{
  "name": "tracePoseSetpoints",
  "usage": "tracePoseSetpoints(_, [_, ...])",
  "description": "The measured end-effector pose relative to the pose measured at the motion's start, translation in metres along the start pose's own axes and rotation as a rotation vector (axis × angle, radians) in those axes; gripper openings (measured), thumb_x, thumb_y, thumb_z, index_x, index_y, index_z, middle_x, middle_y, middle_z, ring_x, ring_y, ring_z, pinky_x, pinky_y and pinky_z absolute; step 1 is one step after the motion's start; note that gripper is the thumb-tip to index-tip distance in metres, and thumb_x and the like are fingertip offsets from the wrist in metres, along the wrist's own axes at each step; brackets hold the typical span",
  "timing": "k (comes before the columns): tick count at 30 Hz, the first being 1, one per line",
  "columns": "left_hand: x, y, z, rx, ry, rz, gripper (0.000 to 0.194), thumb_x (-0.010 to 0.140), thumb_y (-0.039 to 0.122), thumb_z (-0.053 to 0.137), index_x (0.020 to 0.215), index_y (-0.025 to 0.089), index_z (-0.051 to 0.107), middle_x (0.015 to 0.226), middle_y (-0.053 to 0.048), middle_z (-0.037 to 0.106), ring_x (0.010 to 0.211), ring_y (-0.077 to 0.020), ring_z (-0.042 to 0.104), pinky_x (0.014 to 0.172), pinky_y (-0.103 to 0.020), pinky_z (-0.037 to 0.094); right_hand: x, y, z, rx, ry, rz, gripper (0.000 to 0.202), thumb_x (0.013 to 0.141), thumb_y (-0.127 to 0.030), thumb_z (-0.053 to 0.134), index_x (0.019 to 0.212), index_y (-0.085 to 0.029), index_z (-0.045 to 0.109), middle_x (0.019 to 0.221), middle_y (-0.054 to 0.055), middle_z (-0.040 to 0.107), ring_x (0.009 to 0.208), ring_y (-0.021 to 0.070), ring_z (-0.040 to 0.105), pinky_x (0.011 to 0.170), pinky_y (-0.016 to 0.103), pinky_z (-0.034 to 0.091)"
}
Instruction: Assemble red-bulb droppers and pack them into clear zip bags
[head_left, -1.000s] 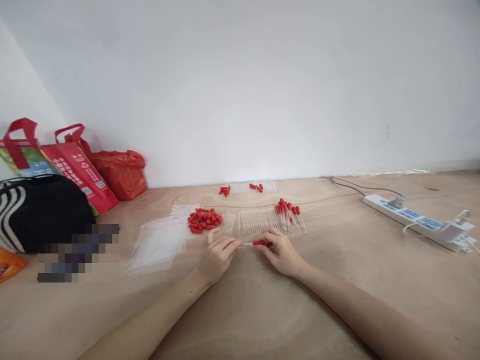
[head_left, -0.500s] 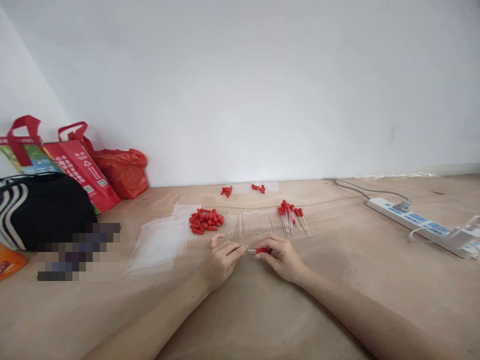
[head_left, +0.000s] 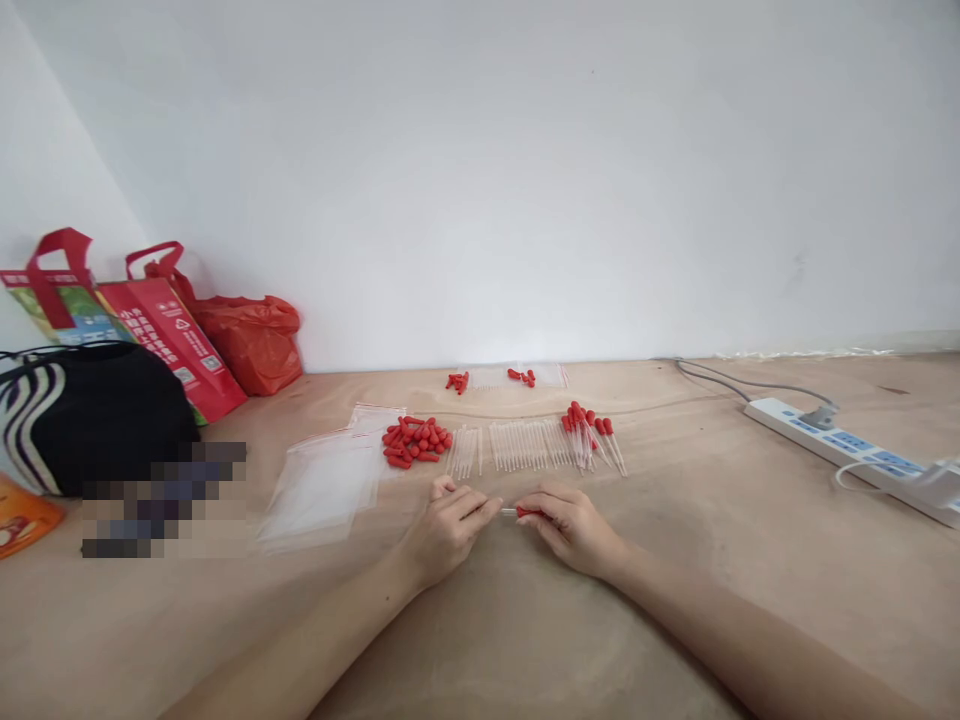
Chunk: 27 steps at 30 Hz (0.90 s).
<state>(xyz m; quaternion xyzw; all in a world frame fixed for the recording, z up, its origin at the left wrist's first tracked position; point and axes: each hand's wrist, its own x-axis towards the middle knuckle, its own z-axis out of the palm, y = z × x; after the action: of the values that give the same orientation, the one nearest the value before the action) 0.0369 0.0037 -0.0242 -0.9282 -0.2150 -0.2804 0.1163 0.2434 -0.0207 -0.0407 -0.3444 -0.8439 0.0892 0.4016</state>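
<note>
My left hand (head_left: 454, 525) is closed on a thin glass dropper tube (head_left: 508, 511), most of it hidden by the fingers. My right hand (head_left: 574, 525) pinches a red rubber bulb (head_left: 527, 512), which meets the tube's right end. Beyond my hands lies a row of loose glass tubes (head_left: 525, 445), with a smaller group (head_left: 466, 450) to its left. A heap of red rubber bulbs (head_left: 415, 440) sits left of the tubes. On the right, droppers with bulbs fitted (head_left: 585, 435) lie in a pile.
Clear zip bags (head_left: 322, 490) lie at left. Near the wall is another bag (head_left: 487, 376) with a few red bulbs. Shopping bags (head_left: 172, 325) and a black bag (head_left: 112, 410) stand far left. A white power strip (head_left: 847, 450) with cables lies at right.
The view has shifted slightly, moving everything a little right in the picture. My right fingers now cover more of the red bulb. Both hands keep their grip.
</note>
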Motion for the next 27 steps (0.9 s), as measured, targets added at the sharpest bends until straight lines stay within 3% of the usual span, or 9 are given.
tracePoseSetpoints(12, [0.001, 0.006, 0.001, 0.041, 0.041, 0.031, 0.026, 0.085, 0.007, 0.033, 0.097, 0.016, 0.054, 0.069, -0.001, 0.062, 0.06, -0.0114, 0.052, 0.07, -0.032, 0.027, 0.003, -0.002, 0.002, -0.243, -0.014, -0.074, 0.019, 0.085, -0.027, 0.042, 0.082, -0.018, 0.058, 0.071, 0.004, 0.061, 0.063, 0.0141, 0.051, 0.059, 0.027, 0.035])
tracePoseSetpoints(23, [0.0, 0.003, 0.006, 0.018, 0.049, 0.051, 0.024, 0.086, 0.007, 0.034, 0.093, 0.013, 0.055, 0.065, -0.001, 0.06, 0.058, -0.0119, 0.051, 0.071, -0.032, 0.027, 0.011, 0.0, -0.001, -0.441, -0.009, -0.278, 0.022, 0.085, -0.024, 0.041, 0.075, -0.016, 0.059, 0.058, 0.002, 0.055, 0.058, 0.0133, 0.046, 0.053, 0.028, 0.026])
tracePoseSetpoints(25, [0.0, 0.003, 0.006, 0.002, 0.051, 0.033, 0.023, 0.086, 0.008, 0.034, 0.092, 0.014, 0.056, 0.065, -0.001, 0.06, 0.059, -0.0118, 0.052, 0.071, -0.031, 0.028, 0.011, 0.001, -0.002, -0.389, -0.012, -0.259, 0.021, 0.085, -0.024, 0.042, 0.079, -0.016, 0.06, 0.061, 0.003, 0.057, 0.061, 0.0144, 0.048, 0.056, 0.028, 0.03])
tracePoseSetpoints(27, [0.0, 0.003, 0.005, -0.03, 0.069, 0.001, 0.022, 0.088, 0.011, 0.035, 0.093, 0.014, 0.056, 0.067, -0.001, 0.061, 0.059, -0.0113, 0.053, 0.071, -0.03, 0.028, 0.009, 0.002, -0.001, -0.198, 0.006, -0.149, 0.018, 0.084, -0.026, 0.045, 0.091, -0.017, 0.058, 0.072, 0.005, 0.061, 0.068, 0.0148, 0.052, 0.06, 0.028, 0.036])
